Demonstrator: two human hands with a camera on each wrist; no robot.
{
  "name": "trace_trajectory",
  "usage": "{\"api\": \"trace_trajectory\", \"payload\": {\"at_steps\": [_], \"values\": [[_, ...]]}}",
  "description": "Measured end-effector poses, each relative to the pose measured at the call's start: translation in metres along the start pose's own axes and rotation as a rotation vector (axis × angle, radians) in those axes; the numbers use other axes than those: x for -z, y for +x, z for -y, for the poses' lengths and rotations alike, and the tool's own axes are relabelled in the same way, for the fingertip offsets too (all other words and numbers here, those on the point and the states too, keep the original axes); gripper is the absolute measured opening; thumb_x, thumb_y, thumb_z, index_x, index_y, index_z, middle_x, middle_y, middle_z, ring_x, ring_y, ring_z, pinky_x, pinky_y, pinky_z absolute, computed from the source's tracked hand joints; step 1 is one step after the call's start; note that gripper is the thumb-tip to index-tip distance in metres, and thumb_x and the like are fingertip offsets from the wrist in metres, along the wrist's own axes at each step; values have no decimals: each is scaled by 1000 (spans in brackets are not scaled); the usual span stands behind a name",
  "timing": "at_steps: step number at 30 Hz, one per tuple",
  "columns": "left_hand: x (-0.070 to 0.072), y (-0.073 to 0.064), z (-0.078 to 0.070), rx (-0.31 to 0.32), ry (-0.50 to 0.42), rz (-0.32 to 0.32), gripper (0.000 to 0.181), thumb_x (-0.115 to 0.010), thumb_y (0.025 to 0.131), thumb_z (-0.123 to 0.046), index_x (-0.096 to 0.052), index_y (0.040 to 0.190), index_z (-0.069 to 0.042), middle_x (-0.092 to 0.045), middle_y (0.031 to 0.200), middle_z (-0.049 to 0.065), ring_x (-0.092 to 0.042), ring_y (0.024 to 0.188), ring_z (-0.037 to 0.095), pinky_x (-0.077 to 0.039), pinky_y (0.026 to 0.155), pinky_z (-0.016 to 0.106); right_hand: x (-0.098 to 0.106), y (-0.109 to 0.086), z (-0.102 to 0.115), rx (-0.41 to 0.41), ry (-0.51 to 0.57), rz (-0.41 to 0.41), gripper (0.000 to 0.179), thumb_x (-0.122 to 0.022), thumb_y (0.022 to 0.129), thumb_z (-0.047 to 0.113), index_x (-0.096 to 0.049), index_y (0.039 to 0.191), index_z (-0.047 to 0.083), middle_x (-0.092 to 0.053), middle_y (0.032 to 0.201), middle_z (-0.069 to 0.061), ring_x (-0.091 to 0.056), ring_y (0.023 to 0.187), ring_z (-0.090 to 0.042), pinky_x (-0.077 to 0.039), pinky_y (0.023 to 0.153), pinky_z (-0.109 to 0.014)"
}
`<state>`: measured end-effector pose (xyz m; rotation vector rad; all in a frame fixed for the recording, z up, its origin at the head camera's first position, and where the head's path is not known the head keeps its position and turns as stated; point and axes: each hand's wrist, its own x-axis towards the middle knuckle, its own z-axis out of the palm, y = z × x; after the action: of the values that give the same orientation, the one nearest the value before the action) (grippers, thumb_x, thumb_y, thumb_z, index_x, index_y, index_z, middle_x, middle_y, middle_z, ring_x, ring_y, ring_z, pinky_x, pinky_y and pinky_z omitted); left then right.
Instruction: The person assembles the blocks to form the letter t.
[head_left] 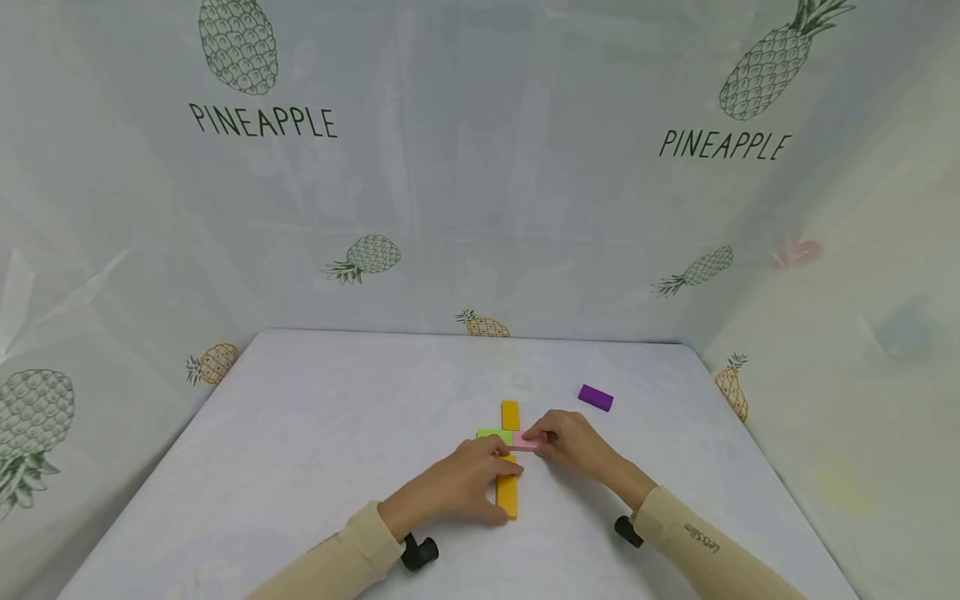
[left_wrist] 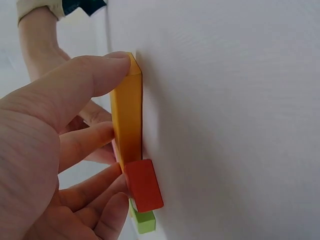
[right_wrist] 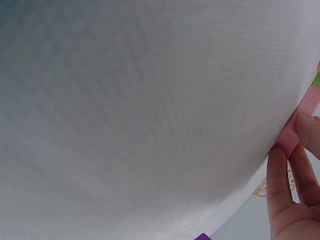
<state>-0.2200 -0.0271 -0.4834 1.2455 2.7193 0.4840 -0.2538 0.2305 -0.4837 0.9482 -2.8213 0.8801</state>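
Pineapple-print sheeting (head_left: pixel 465 167) encloses the white desk (head_left: pixel 300 433) left, far and right. Left hand (head_left: pixel 465 479) grips the near yellow block (head_left: pixel 507 500); right hand (head_left: pixel 579 443) pinches the pink block (head_left: pixel 524 445).

Beige lettered sleeves (head_left: pixel 333 560); black wrist mounts (head_left: pixel 422 553), apparently

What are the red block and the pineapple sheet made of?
The red block looks like painted wood, maybe plastic: smooth, fairly matte, evenly red, softened corners. The pineapple sheet seems plastic or coated cloth, slightly shiny, with creases and pale glare.
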Motion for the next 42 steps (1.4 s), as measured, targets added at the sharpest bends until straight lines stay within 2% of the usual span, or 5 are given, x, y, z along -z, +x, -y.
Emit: {"api": "trace_trajectory", "payload": {"at_steps": [7,14,21,33,42], "values": [[3,-4,1,1,1,7,64,-90,83,-45,-72,141,-25,-59,135,-3,-55,121,13,-46,102,32,1,0,1,14,-11,-15,22,-82,90,0,-82,111,8,-77,101,-1,-65,86,-15,-59,80,-27],[2,-3,-5,-17,83,3,62,-88,86,-47,-71,141,-25,-61,146,0,-54,135,17,-47,109,40,2,-1,2,-24,-17,10,23,-82,91,1,-82,112,10,-77,101,-1,-66,89,-15,-59,83,-28],[1,-4,-10,-23,139,-33,60,-87,87,-50,-73,139,-23,-63,145,-2,-55,136,18,-47,111,41,0,-1,0,5,-25,-8,23,-83,90,0,-82,111,9,-77,100,-1,-63,85,-13,-57,79,-25],[0,-20,-23,44,19,-117,57,-92,85,-31,-73,137,-16,-63,142,3,-59,130,19,-49,112,35,0,1,0,-32,-22,12,24,-82,91,2,-82,113,13,-76,102,3,-64,88,-11,-58,82,-26],[-5,-24,-29,95,-65,-111,47,-90,87,-19,-76,131,-13,-68,136,-1,-63,126,15,-53,108,35,0,0,4,-38,-22,4,23,-82,91,2,-83,113,10,-77,102,0,-63,87,-13,-58,80,-25]]}}
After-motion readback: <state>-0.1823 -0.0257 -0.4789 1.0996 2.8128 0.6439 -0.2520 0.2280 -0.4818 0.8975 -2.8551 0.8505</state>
